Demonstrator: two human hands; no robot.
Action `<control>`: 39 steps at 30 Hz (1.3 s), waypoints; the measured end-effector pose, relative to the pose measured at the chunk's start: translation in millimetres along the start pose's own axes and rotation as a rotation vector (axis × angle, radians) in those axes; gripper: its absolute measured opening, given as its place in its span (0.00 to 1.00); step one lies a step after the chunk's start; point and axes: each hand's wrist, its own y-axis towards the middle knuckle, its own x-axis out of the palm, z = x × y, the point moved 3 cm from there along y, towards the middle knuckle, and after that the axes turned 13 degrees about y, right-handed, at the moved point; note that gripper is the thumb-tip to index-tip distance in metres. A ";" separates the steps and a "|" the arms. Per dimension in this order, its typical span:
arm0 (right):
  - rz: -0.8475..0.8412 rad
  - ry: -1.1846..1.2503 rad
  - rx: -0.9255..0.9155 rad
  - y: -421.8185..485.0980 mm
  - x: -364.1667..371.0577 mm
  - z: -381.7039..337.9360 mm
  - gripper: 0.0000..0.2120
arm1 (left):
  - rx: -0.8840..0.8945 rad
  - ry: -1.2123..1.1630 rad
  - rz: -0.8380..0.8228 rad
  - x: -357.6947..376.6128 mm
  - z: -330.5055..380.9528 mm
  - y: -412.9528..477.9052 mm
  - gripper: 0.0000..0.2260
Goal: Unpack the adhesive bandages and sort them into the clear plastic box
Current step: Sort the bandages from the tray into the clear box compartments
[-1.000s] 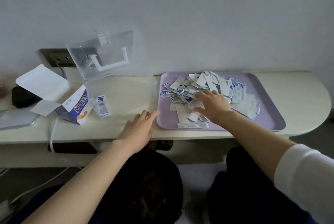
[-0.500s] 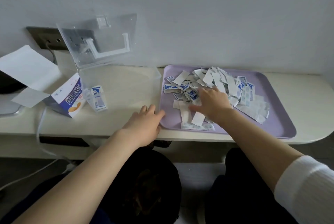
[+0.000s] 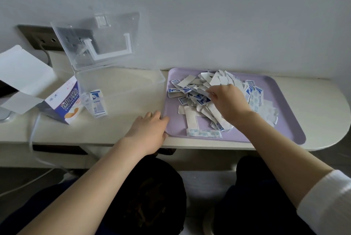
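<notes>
A heap of white and blue adhesive bandages lies on a purple tray. My right hand is on the heap, and its fingertips pinch a bandage at the heap's left side. Beside the tray, my left hand grips the front left corner. The clear plastic box stands to the left with its lid leaning open against the wall. A few stacked bandages stand in its left front corner.
An opened blue and white bandage carton lies left of the box, its white flap spread out. A wall socket with a cable sits behind. The table's rounded right end is just past the tray.
My right hand has moved farther back onto the heap and closed its fingertips on a bandage. My left hand slid right and took hold of the tray's corner.
</notes>
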 end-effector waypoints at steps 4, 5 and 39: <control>0.120 0.293 -0.106 -7.0 -5.1 -21.8 0.09 | -0.023 -0.104 -0.002 -4.7 -3.8 2.9 0.20; 0.127 0.361 -0.123 -8.1 -4.7 -27.1 0.09 | -0.045 -0.158 0.009 -7.0 -4.2 4.1 0.21; -0.193 -0.135 -0.305 -12.5 14.9 -31.3 0.10 | -0.172 -0.295 0.458 -28.4 6.8 19.6 0.17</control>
